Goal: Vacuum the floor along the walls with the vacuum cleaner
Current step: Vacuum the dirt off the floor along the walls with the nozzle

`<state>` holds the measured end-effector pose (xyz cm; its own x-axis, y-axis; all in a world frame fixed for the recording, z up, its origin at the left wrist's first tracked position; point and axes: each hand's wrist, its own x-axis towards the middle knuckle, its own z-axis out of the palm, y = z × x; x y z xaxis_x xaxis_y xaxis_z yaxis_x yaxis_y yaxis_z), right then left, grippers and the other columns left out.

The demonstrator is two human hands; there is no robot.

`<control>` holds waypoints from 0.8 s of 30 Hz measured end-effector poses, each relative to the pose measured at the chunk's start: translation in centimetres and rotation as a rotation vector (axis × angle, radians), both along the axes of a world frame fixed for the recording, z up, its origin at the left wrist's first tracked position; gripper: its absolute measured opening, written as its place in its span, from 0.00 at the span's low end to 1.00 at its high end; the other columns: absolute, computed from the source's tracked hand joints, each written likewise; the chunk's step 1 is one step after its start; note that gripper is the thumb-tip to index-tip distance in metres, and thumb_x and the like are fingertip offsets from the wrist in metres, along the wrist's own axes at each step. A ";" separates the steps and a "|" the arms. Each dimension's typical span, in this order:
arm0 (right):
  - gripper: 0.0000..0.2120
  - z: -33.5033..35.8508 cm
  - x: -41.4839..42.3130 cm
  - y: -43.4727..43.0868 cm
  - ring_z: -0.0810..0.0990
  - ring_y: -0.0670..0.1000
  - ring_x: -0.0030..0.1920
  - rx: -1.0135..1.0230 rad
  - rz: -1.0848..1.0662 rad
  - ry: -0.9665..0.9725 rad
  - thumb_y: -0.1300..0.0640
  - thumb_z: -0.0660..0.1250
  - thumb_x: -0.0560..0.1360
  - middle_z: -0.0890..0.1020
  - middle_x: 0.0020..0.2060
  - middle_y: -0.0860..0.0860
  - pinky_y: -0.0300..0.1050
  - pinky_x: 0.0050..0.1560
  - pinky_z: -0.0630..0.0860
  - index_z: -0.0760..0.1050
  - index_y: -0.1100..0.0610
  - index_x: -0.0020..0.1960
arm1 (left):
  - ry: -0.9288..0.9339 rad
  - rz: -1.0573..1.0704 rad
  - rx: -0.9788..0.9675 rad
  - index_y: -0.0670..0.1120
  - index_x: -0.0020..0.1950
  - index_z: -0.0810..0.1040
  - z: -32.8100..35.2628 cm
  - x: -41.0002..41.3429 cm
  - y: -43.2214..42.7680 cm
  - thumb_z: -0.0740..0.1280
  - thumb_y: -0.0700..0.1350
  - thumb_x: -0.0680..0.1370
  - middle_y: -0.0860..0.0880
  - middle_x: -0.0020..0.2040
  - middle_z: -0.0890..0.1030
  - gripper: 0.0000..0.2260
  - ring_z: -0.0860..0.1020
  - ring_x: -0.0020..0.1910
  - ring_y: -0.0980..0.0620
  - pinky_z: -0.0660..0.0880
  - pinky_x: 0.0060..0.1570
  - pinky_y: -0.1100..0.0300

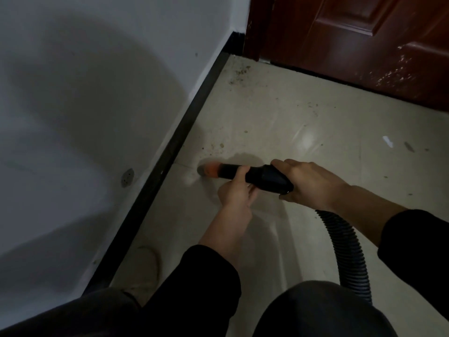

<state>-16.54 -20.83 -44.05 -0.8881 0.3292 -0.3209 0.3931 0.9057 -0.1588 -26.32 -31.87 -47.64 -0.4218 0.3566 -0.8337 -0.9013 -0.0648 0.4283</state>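
The scene is dim and low in contrast, with a grey cast. Left of the vacuum nozzle [233,172], a broad soft-edged shadow spreads over the white wall [102,76]. A smaller, darker shadow pools on the floor [267,113] just beyond the nozzle, and a faint bright spot sits just below its tip. Further beyond the nozzle to the right, 1 pale streaked glare patch shines on the tile. The nozzle's orange tip is smeared by blur. The skirting board [184,127] left of the nozzle bows slightly from wide-angle distortion. Below the nozzle, the dark trouser legs [315,312] lose all detail.
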 end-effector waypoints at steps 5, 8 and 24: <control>0.28 -0.3 -0.6 -0.9 0.79 0.57 0.49 0.010 0.012 0.006 0.52 0.73 0.72 0.76 0.54 0.53 0.48 0.46 0.76 0.65 0.54 0.67 | 0.012 -0.013 -0.016 0.42 0.45 0.76 -0.1 -0.7 -1.1 0.72 0.42 0.76 0.44 0.44 0.82 0.06 0.82 0.41 0.51 0.81 0.39 0.63; 0.27 -0.5 -0.9 -1.3 0.79 0.57 0.48 0.005 0.017 0.016 0.53 0.73 0.72 0.76 0.54 0.53 0.49 0.45 0.76 0.65 0.54 0.67 | 0.011 -0.012 -0.014 0.40 0.50 0.77 -0.1 -1.1 -1.5 0.72 0.42 0.76 0.42 0.48 0.83 0.07 0.82 0.41 0.52 0.80 0.32 0.65; 0.28 -2.0 -5.1 -4.9 0.78 0.58 0.50 0.019 -0.012 0.040 0.53 0.70 0.74 0.75 0.56 0.55 0.47 0.43 0.73 0.62 0.56 0.70 | 0.042 -0.008 -0.049 0.43 0.44 0.76 -0.6 -5.3 -4.1 0.71 0.43 0.77 0.45 0.45 0.82 0.06 0.82 0.40 0.52 0.79 0.31 0.66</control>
